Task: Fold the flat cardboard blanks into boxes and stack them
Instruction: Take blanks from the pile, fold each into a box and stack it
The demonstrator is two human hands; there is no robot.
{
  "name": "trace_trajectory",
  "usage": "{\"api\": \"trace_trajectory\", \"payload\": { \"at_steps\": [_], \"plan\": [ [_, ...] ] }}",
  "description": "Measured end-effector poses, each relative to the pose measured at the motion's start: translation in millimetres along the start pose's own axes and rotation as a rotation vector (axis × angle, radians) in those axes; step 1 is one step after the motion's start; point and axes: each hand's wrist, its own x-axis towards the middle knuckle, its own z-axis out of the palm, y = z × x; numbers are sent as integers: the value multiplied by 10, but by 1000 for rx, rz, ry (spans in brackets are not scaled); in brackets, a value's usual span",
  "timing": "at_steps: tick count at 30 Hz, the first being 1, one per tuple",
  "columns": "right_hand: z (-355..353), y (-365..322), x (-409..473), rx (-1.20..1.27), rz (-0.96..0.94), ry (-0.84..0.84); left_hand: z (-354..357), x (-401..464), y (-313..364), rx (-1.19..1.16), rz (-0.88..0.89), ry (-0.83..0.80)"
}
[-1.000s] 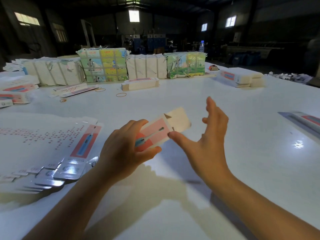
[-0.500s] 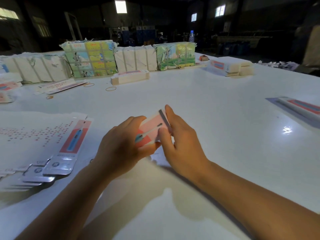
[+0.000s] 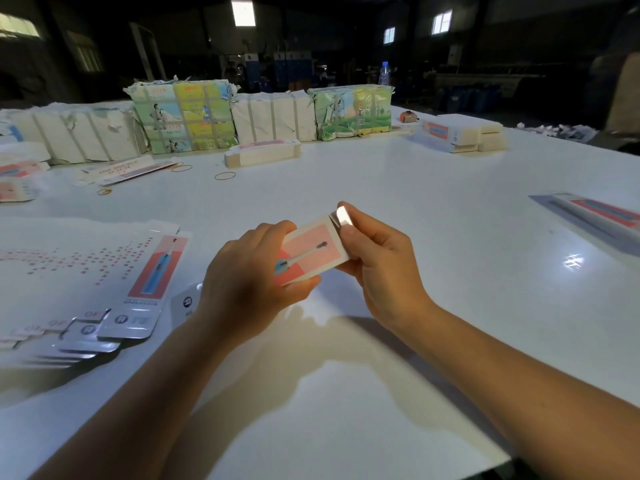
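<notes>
Holding a small pink box (image 3: 313, 252) above the white table (image 3: 415, 209) at the centre of the frame, both hands work on it together. The left hand (image 3: 249, 278) wraps around the box's near end, fingers curled over the top and thumb clamped underneath. The right hand (image 3: 377, 261) grips the far end, its fingers curled behind the box and its thumb (image 3: 349, 216) pressing on a small white end flap (image 3: 341, 216) that stands up at the box's upper right corner. The box's face shows a printed toothbrush on a pink ground, and it tilts up toward the right.

At the left of the frame a fanned pile of flat blanks (image 3: 104, 289) lies on the table, the top one showing a blue toothbrush on a pink strip. Toward the upper middle, a low stack of folded boxes (image 3: 263, 152) sits just in front of a row of wrapped bundles (image 3: 183, 116), some white and some covered in coloured pictures. Another stack of folded boxes (image 3: 460, 133) lies at the upper right, and a single long box (image 3: 599, 216) rests near the right edge. A few rubber bands (image 3: 225, 175) are scattered on the table at the upper left of centre, near some loose flat blanks (image 3: 128, 169). A plastic bottle (image 3: 383, 73) stands behind the bundles in the dim background.
</notes>
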Motion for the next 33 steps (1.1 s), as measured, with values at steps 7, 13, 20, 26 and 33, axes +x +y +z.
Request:
{"api": "trace_trajectory", "payload": {
  "at_steps": [7,13,20,26,33],
  "plan": [
    [41,-12,-51,-160,-48,56,-27,-5,24,12,21,11],
    [9,-7,-81,-372,-98,26,-45,5,55,75,68,-6],
    [83,-7,-147,-629,-200,22,-75,-7,156,129,60,18],
    [130,34,-185,-580,-179,-43,-71,-23,277,147,-21,15],
    [65,-19,-135,-522,-95,-156,-96,-30,199,128,-9,32]
  ]
}}
